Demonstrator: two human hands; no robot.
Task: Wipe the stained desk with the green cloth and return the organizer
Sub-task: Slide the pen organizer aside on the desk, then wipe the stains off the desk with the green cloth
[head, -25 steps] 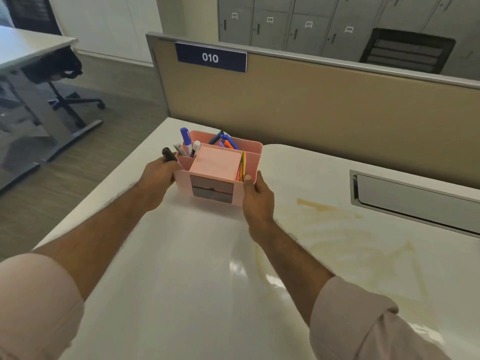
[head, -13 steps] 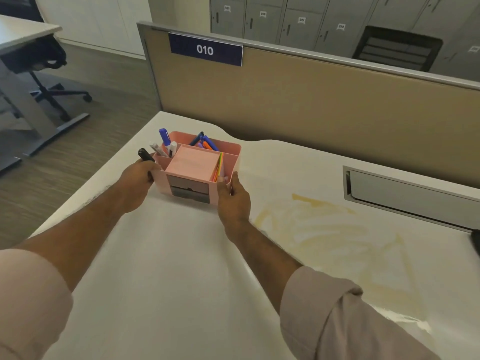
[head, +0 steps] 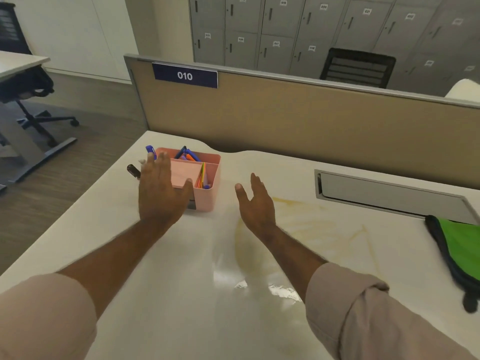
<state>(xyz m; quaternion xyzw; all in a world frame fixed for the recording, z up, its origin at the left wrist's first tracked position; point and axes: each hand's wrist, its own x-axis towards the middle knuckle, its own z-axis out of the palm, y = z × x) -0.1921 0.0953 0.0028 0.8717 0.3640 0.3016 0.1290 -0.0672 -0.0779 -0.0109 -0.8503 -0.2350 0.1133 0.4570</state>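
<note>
A pink organizer (head: 207, 178) with pens, markers and a pad of pink notes stands near the far left corner of the white desk (head: 181, 294). My left hand (head: 161, 193) hovers open in front of the organizer's left half, hiding part of it. My right hand (head: 255, 201) is open to the right of the organizer, apart from it, above the desk. A yellowish stain (head: 311, 229) spreads over the desk's middle and right. The green cloth (head: 462, 248) with dark edging lies at the right edge of the desk.
A tan partition (head: 298, 118) with a "010" sign runs along the desk's back. A grey cable tray flap (head: 389, 196) is set into the desk at the back right. An office chair (head: 31, 100) and another desk stand on the floor to the left.
Both hands have let go of the organizer and pulled back, fingers spread. The organizer now stands alone at the far left. The view shifted right, bringing the green cloth into sight.
</note>
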